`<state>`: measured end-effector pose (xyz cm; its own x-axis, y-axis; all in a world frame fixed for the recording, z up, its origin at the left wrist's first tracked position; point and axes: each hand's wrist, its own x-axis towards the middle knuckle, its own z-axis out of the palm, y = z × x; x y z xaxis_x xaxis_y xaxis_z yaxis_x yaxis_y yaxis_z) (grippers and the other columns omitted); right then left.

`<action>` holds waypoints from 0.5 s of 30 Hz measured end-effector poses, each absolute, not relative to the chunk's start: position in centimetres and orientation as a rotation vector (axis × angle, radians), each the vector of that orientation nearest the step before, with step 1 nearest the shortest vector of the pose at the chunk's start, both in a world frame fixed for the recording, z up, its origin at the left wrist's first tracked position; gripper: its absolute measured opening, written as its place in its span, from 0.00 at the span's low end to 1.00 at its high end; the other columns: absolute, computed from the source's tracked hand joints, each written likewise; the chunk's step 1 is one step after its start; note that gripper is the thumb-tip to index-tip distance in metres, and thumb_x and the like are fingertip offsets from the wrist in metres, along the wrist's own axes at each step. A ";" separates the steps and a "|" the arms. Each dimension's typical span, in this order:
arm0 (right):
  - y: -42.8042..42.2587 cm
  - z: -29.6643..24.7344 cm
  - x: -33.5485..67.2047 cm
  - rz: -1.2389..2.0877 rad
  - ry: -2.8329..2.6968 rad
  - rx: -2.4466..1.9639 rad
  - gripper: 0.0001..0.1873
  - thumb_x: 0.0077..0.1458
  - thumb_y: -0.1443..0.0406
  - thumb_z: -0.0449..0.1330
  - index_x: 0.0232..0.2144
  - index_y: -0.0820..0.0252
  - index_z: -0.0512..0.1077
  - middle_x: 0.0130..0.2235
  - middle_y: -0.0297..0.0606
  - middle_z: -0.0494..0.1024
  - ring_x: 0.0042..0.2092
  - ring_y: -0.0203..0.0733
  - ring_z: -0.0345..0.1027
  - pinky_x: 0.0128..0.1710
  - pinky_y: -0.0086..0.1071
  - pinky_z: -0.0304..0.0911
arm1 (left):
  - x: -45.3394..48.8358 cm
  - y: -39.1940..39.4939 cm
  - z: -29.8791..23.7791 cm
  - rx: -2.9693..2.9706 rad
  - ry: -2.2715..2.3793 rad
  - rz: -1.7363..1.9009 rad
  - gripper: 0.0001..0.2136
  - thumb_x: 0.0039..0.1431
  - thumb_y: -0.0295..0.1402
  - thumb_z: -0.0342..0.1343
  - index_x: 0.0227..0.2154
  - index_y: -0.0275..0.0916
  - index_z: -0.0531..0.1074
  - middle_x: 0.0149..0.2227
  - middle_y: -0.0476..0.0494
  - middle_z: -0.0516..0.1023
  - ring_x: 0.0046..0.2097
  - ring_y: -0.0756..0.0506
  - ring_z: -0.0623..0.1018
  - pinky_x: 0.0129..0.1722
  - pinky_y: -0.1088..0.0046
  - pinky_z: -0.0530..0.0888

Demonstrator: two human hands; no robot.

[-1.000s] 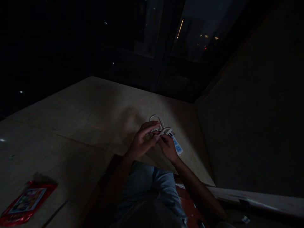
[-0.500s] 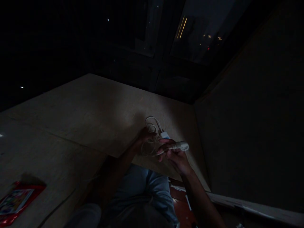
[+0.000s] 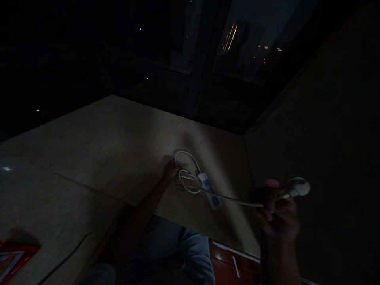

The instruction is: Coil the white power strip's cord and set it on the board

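Observation:
A white cord (image 3: pixel 190 192) lies in loose loops over the pale ledge, joined to a white and blue power strip (image 3: pixel 206 183). At the left edge of the loops is my left hand (image 3: pixel 171 170), its fingers closed on the cord; the dim light hides their exact grip. Off to the right, my right hand (image 3: pixel 279 215) is raised and closed round the cord just behind its pale plug (image 3: pixel 299 187). From there the cord stretches back across the power strip to the loops.
A pale stone ledge (image 3: pixel 124 130) runs up to dark window panes. At lower left lies a red packet (image 3: pixel 22 257) near a dark thin cable (image 3: pixel 63 261). A dark wall (image 3: pixel 320 130) rises on the right, with reddish floor (image 3: pixel 225 265) below the ledge.
My right hand has moved right with the plug, drawing out a length of cord. My left hand has shifted slightly left, and the power strip shows more fully now.

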<state>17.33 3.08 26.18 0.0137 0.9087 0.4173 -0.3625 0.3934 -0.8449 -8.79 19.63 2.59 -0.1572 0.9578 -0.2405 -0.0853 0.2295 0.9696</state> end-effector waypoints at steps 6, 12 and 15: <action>3.7 28.2 21.1 0.738 -1.063 -0.721 0.21 0.45 0.58 0.73 0.44 0.53 0.79 0.17 0.24 0.53 0.15 0.29 0.39 0.18 0.32 0.54 | -11.4 19.7 2.8 0.798 1.355 1.255 0.24 0.35 0.28 0.61 0.42 0.36 0.77 0.33 0.48 0.79 0.31 0.49 0.75 0.29 0.76 0.70; 3.3 29.5 24.1 0.540 -1.000 -0.899 0.25 0.38 0.53 0.75 0.41 0.50 0.81 0.19 0.27 0.48 0.19 0.32 0.38 0.22 0.35 0.49 | -13.3 19.7 3.1 0.553 1.373 1.255 0.26 0.39 0.32 0.63 0.47 0.34 0.75 0.22 0.54 0.71 0.21 0.52 0.68 0.21 0.77 0.65; 3.2 29.9 24.7 0.510 -0.950 -0.973 0.21 0.39 0.51 0.73 0.39 0.44 0.81 0.22 0.29 0.45 0.22 0.35 0.38 0.24 0.33 0.46 | -14.4 20.0 3.3 0.437 1.365 1.274 0.22 0.39 0.29 0.62 0.43 0.35 0.74 0.23 0.54 0.71 0.21 0.54 0.68 0.19 0.80 0.63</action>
